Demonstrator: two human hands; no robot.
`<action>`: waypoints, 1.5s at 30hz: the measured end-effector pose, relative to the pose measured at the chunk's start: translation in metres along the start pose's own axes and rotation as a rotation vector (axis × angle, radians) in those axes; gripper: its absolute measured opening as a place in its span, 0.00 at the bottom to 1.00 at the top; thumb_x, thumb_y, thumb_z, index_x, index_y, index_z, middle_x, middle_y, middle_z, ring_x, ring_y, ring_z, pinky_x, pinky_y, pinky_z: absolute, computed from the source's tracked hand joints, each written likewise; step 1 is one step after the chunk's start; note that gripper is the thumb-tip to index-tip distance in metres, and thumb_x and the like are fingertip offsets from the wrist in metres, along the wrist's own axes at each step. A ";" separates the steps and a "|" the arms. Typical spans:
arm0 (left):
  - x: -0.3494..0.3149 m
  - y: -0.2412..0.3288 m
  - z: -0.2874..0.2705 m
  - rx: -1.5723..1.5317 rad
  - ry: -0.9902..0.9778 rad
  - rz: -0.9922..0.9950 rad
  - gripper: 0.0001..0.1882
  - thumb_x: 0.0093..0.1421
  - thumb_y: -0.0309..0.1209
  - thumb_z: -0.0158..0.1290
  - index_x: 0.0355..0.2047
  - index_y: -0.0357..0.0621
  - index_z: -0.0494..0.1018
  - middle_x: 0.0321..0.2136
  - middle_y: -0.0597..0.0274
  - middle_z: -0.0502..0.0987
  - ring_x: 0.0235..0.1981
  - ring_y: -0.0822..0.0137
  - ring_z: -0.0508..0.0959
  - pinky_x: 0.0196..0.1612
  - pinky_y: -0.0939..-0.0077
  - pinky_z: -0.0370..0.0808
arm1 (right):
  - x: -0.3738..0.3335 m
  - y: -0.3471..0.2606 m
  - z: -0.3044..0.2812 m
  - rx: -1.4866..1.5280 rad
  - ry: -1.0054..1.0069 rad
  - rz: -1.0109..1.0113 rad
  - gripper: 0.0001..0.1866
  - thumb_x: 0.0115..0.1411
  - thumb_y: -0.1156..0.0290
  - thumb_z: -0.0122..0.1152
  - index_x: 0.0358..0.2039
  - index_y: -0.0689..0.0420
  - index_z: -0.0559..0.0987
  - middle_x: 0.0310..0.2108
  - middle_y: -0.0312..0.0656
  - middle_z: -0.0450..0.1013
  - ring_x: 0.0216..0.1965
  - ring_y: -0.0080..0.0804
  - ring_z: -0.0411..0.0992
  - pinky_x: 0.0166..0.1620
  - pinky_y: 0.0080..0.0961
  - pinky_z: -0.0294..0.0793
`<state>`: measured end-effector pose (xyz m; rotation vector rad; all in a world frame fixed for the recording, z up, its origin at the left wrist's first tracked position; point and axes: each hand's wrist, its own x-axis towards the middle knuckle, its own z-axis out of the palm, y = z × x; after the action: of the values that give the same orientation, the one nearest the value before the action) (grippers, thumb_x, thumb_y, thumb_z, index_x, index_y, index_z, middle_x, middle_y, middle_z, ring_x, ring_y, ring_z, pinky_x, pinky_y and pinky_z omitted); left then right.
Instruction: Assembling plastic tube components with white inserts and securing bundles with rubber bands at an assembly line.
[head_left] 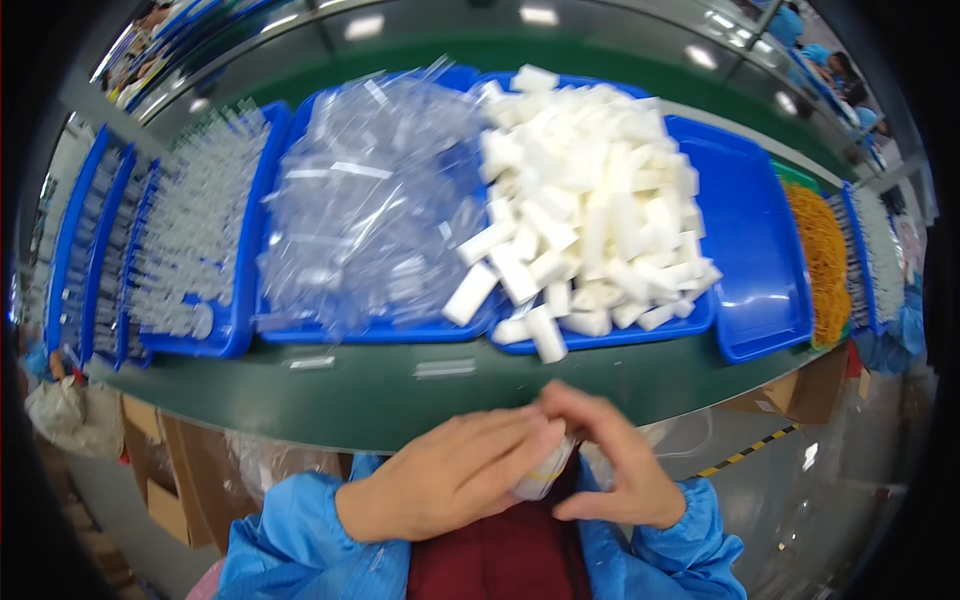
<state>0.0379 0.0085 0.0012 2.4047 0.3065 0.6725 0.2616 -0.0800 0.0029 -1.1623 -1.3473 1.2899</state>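
Close in front of my body, below the table's front edge, my left hand [455, 472] is closed over a small white roll [544, 476] with a thin yellow line across it. Its fingers lie together and hide the roll's upper part. On the other side, my right hand [622, 462] arches around the roll with its thumb spread away from its fingers. The right fingertips meet the left fingertips above the roll. Whether the right fingers also touch the roll is hidden.
Blue trays line the green table [390, 400]: clear plastic sleeves [375, 200], a heap of white foam-like blocks [590, 210], clear slender pieces [205, 220], and a bare blue tray [750, 240]. Orange-yellow rubber bands [822, 260] lie at right. Cardboard boxes [170, 470] stand below.
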 end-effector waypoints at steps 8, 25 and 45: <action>-0.002 0.006 -0.008 0.028 0.064 -0.135 0.33 0.53 0.38 0.68 0.58 0.42 0.74 0.57 0.47 0.74 0.48 0.53 0.79 0.48 0.65 0.77 | 0.032 -0.049 -0.121 -0.469 0.693 -0.242 0.26 0.59 0.75 0.66 0.58 0.62 0.72 0.53 0.49 0.72 0.50 0.36 0.75 0.52 0.34 0.78; -0.038 -0.009 -0.020 0.446 0.332 -0.361 0.20 0.47 0.29 0.70 0.43 0.45 0.82 0.26 0.68 0.76 0.23 0.68 0.74 0.26 0.72 0.66 | 0.145 -0.031 -0.230 -0.867 0.751 -0.302 0.21 0.66 0.63 0.63 0.55 0.61 0.75 0.48 0.45 0.77 0.45 0.32 0.75 0.50 0.28 0.74; 0.003 -0.040 -0.061 0.801 0.620 -0.209 0.19 0.49 0.28 0.68 0.43 0.44 0.81 0.20 0.68 0.67 0.20 0.67 0.69 0.24 0.69 0.62 | 0.061 -0.002 0.033 -0.890 0.066 -0.554 0.22 0.47 0.80 0.73 0.46 0.59 0.82 0.39 0.44 0.79 0.31 0.41 0.74 0.32 0.32 0.72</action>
<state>0.0060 0.0716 0.0196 2.7390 1.2678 1.3848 0.2201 -0.0248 0.0038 -1.2254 -2.0860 0.2221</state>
